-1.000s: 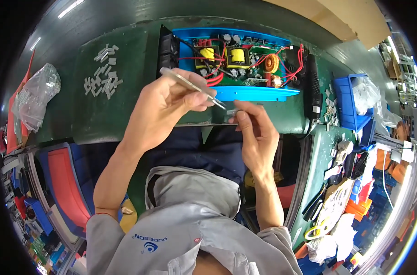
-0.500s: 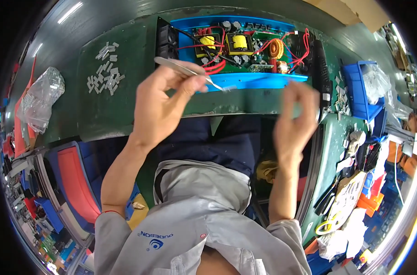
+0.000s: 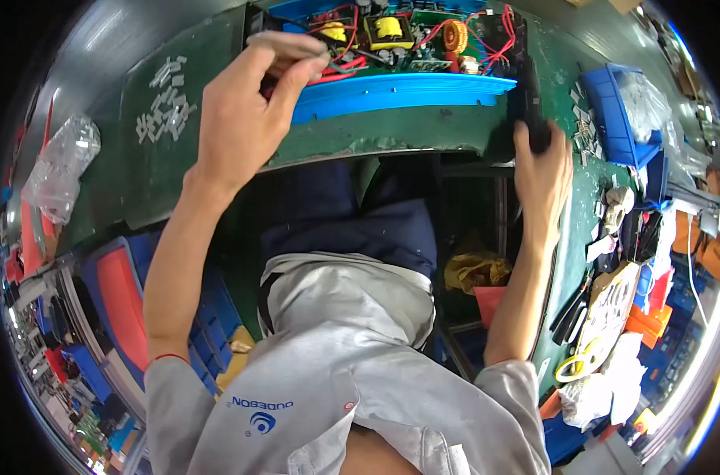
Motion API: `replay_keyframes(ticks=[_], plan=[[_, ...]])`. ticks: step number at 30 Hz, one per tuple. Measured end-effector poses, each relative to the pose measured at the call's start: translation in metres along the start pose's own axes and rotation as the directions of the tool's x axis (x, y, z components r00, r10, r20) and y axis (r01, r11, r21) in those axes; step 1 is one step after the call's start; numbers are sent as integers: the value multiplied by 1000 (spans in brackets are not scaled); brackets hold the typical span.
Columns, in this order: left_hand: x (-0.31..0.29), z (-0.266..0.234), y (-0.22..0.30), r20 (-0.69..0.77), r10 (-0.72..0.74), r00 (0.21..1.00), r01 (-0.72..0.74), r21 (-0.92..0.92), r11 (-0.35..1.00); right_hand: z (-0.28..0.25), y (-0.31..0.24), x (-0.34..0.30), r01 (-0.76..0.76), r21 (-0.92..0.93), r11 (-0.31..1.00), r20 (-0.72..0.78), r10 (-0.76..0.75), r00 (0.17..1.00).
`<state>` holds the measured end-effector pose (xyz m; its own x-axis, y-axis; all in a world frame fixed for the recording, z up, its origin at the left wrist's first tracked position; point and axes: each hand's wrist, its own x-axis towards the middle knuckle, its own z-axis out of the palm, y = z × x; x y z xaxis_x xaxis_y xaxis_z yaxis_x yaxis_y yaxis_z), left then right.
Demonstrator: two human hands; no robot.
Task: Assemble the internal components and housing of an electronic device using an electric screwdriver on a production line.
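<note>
My left hand [image 3: 241, 119] is closed round metal tweezers [image 3: 285, 43], above the left end of a blue metal housing [image 3: 407, 91]. The tweezers are blurred, and I cannot tell whether their tips hold anything. Inside the housing sit circuit boards, yellow-wrapped transformers [image 3: 388, 28], a copper ring coil [image 3: 455, 36] and red wires [image 3: 504, 55]. To the right of the housing lies a long black tool [image 3: 532, 95] that looks like an electric screwdriver. My right hand [image 3: 544, 174] has its thumb and fingers round the near end of this tool.
Small grey-white pieces [image 3: 163, 115] lie scattered on the green bench at the left, and more pieces [image 3: 586, 131] lie at the right. Beyond those stands a blue bin [image 3: 613, 119] with clear plastic bags. Yellow-handled scissors [image 3: 574, 366] and other tools lie at the lower right.
My right hand has moved right, from in front of the housing to the black tool. My left hand has shifted left and upward with the tweezers. The whole view has shifted a little.
</note>
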<state>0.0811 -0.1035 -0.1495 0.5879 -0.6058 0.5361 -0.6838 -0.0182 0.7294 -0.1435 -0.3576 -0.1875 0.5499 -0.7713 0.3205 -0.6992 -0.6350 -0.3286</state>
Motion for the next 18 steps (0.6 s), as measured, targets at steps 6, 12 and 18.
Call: replay_keyframes(ticks=[6, 12, 18], plan=[[9, 0, -8, 99, 60, 993, -69, 88, 994, -15, -17, -114, -701, 711, -45, 694, 205, 690], [17, 18, 16, 143, 17, 990, -30, 85, 996, -14, -54, -166, -759, 570, 316, 797, 12, 604], [20, 24, 21, 172, -40, 984, -1, 232, 973, -17, -78, -164, -579, 581, 572, 721, -32, 692]])
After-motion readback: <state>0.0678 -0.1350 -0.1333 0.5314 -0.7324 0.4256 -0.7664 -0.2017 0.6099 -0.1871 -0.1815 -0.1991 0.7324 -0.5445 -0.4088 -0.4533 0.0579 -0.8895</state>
